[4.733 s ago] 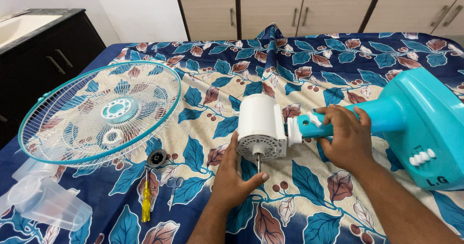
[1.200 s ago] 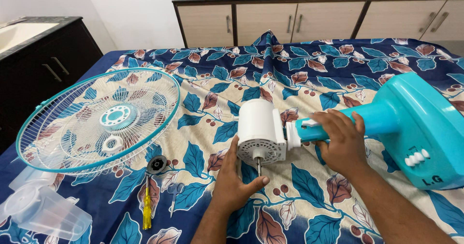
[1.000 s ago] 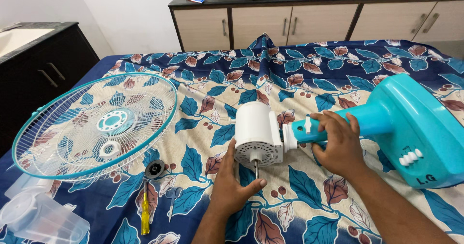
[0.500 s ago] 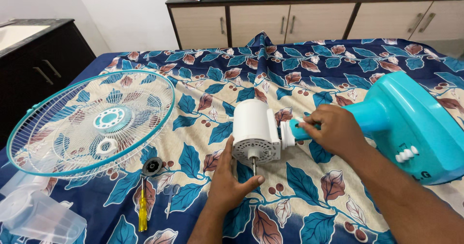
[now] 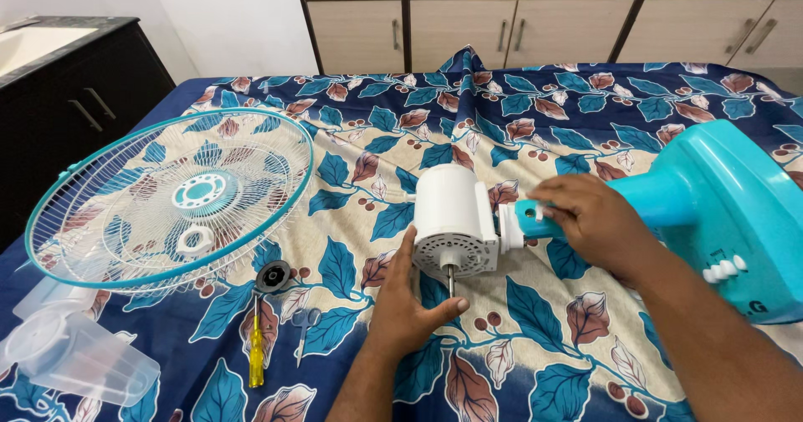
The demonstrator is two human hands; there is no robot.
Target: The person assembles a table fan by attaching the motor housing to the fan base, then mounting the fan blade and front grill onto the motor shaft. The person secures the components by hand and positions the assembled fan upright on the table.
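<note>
Fan body: my one table fan lies on its side on the leaf-print bedsheet [image 5: 535, 96], long axis running left to right, turquoise base [image 5: 736, 213] at the right end.
Motor housing: the white motor housing [image 5: 452, 217] sits at the left end, and its metal shaft [image 5: 451, 281] points toward me.
Left hand: my left hand [image 5: 410, 305] rests open below the housing, fingers spread, forefinger along its left edge, thumb just beside the shaft.
Right hand: my right hand [image 5: 590, 221] lies over the turquoise neck [image 5: 535, 219], fingertips pinching the small white knob [image 5: 541, 213] right of the housing.
Counts: one wire fan guard [image 5: 167, 200] far left, one yellow screwdriver [image 5: 256, 351], one pair of scissors [image 5: 303, 328], one black round nut [image 5: 272, 276], clear plastic blades [image 5: 75, 355] stacked at lower left.
</note>
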